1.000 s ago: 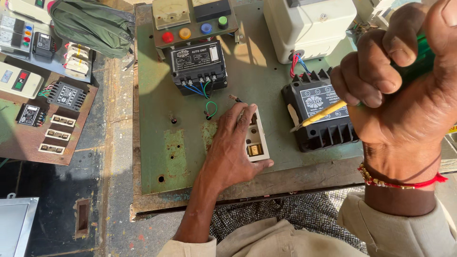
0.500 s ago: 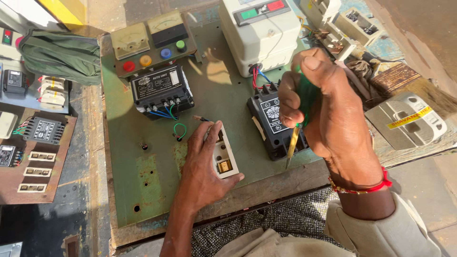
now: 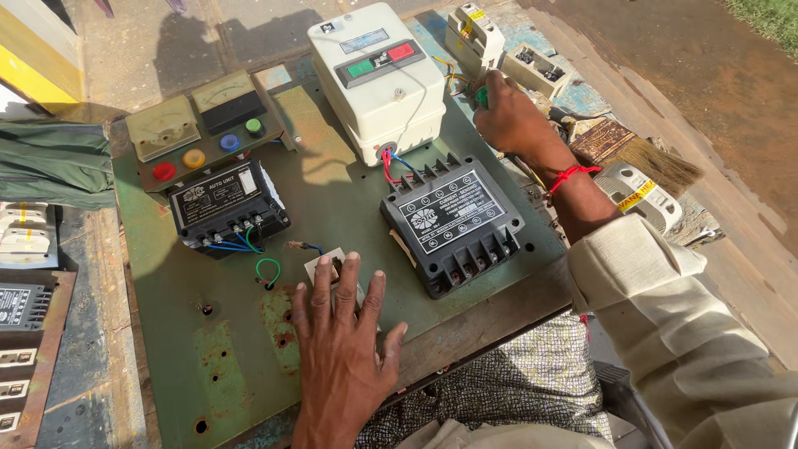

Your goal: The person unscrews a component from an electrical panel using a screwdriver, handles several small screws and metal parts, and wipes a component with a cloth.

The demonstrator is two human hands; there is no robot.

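My left hand (image 3: pixel 345 349) lies flat, palm down, fingers spread, on the green metal panel (image 3: pixel 332 199). It grips nothing. Its fingertips cover a small white switch block (image 3: pixel 322 268), which sits just left of the big black relay unit (image 3: pixel 453 223).

My right hand (image 3: pixel 509 116) is out at the panel's far right edge, fingers curled shut around a green-handled tool (image 3: pixel 481 96), probably a screwdriver; only the handle end shows. A red thread band (image 3: pixel 568 175) is on that wrist, with a cream sleeve (image 3: pixel 665 316) below it.

The white starter box (image 3: pixel 378 79), with green and red buttons, stands at the panel's top centre, just left of the right hand. Red and blue wires (image 3: pixel 391 162) run from its base toward the relay unit.

To the left is a second black unit (image 3: pixel 227 206), with blue and green wires at its front. Behind it is a meter plate (image 3: pixel 199 125) with red, yellow, blue and green buttons.

Off the panel at right lie a brush (image 3: pixel 644 154) and white breaker housings (image 3: pixel 474 33). Green cloth (image 3: pixel 54 166) lies at far left.
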